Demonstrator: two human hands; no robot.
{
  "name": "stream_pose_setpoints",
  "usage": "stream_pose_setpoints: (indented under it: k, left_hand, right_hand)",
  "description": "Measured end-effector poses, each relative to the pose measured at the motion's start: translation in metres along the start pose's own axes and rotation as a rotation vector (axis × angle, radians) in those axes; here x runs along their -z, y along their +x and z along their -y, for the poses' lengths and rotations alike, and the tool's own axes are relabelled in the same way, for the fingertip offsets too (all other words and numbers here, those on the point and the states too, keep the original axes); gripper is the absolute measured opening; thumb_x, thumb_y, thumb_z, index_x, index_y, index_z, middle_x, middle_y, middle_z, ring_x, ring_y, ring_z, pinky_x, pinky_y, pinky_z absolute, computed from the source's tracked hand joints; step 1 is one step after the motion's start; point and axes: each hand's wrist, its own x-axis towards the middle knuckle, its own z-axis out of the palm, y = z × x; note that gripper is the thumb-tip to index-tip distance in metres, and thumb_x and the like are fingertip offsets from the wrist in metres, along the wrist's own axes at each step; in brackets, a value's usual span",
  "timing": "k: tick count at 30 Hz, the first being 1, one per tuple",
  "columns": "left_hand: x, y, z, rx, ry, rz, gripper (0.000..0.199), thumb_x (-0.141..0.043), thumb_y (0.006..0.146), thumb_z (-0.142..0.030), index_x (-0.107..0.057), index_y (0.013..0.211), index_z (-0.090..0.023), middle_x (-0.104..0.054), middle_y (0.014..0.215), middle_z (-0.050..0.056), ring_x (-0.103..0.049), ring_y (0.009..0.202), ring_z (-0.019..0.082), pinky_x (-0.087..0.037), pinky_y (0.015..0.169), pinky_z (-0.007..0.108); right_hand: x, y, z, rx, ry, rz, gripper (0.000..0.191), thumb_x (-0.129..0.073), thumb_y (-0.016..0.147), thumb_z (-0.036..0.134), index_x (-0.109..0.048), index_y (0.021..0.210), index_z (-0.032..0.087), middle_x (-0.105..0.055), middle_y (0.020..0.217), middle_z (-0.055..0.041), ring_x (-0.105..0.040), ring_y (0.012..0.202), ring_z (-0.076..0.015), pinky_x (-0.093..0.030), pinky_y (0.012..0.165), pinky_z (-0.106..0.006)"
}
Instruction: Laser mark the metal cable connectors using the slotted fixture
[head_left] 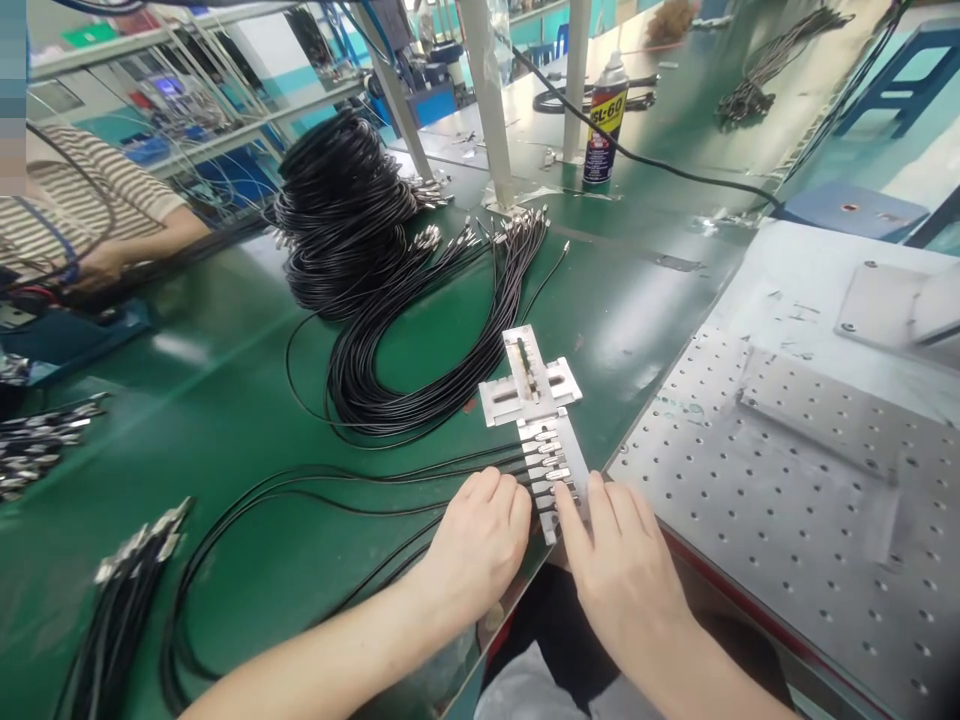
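Note:
A slotted metal fixture (pixel 570 455) lies near the front edge of the green table, with several silver cable connectors (pixel 553 460) seated side by side in it. Just left of it, my left hand (pixel 486 530) is closed around a black cable (pixel 420 512) running in from the left; its fingertips are hidden. My right hand (pixel 622 550) has its fingers stretched out, the index fingertip touching a connector in the fixture and the other fingers along its right side. Joined to the fixture's far end is a cross-shaped metal piece (pixel 491 402).
Coiled black cables (pixel 420 405) and a tall cable stack (pixel 337 200) stand beyond. A cable bundle (pixel 127 600) lies at left, near a co-worker's arm (pixel 157 235). At right is a perforated metal plate (pixel 787 500). A spray can (pixel 606 120) stands behind.

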Motion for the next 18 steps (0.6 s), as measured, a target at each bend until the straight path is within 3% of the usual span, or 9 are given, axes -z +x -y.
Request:
stream_pose_setpoints:
  k: [3, 6, 9, 12, 16, 18]
  left_hand:
    - [0.003, 0.004, -0.009, -0.026, -0.057, -0.055, 0.024, -0.031, 0.078, 0.000, -0.045, 0.068, -0.017, -0.042, 0.064, 0.004, -0.036, 0.059, 0.017, -0.034, 0.057, 0.031]
    - [0.018, 0.013, -0.013, -0.054, -0.122, -0.104, 0.021, -0.032, 0.081, -0.004, -0.045, 0.071, -0.016, -0.044, 0.065, 0.003, -0.036, 0.059, 0.017, -0.034, 0.057, 0.031]
    - [0.037, 0.018, 0.000, -0.010, -0.114, -0.022, 0.021, -0.032, 0.081, -0.003, -0.044, 0.071, -0.017, -0.046, 0.066, 0.003, -0.039, 0.060, 0.017, -0.033, 0.057, 0.031]
    - [0.042, 0.014, 0.017, -0.035, -0.278, 0.079, 0.020, -0.031, 0.084, -0.005, -0.042, 0.073, -0.018, -0.046, 0.065, 0.001, -0.039, 0.057, 0.015, -0.033, 0.054, 0.027]
    - [0.038, 0.002, 0.022, 0.060, -0.635, 0.078, 0.011, -0.032, 0.090, -0.015, -0.043, 0.087, -0.018, -0.051, 0.070, -0.001, -0.045, 0.059, 0.011, -0.036, 0.054, 0.022]
    - [0.039, -0.004, 0.017, 0.054, -0.730, 0.062, 0.011, -0.033, 0.090, -0.016, -0.043, 0.088, -0.019, -0.052, 0.074, 0.000, -0.047, 0.062, 0.011, -0.037, 0.057, 0.021]
  right_hand:
    - [0.000, 0.000, -0.001, 0.000, 0.009, -0.059, 0.036, -0.038, 0.078, -0.001, -0.062, 0.103, 0.005, -0.064, 0.093, -0.0212, -0.057, 0.088, -0.0264, -0.048, 0.077, -0.044]
    - [0.001, -0.001, -0.007, 0.005, 0.082, -0.082, 0.035, -0.034, 0.079, -0.001, -0.063, 0.100, 0.003, -0.064, 0.093, -0.0204, -0.056, 0.088, -0.0250, -0.048, 0.078, -0.043]
    - [0.002, -0.001, -0.016, -0.013, 0.217, -0.028, 0.042, -0.030, 0.076, -0.004, -0.061, 0.103, 0.005, -0.063, 0.095, -0.0179, -0.056, 0.092, -0.0241, -0.043, 0.088, -0.047]
    - [0.004, -0.002, -0.028, -0.058, 0.340, 0.019, 0.049, -0.029, 0.073, -0.004, -0.056, 0.114, 0.007, -0.062, 0.102, -0.0149, -0.055, 0.096, -0.0235, -0.041, 0.093, -0.048]
    - [0.011, 0.000, -0.046, -0.270, 0.730, 0.010, 0.038, -0.035, 0.082, 0.009, -0.053, 0.116, 0.017, -0.059, 0.111, -0.0102, -0.053, 0.104, -0.0221, -0.045, 0.091, -0.042]
    - [0.018, 0.005, -0.052, -0.410, 1.045, 0.131, 0.032, -0.042, 0.086, 0.022, -0.051, 0.117, 0.020, -0.061, 0.108, -0.0079, -0.057, 0.099, -0.0200, -0.048, 0.087, -0.038]
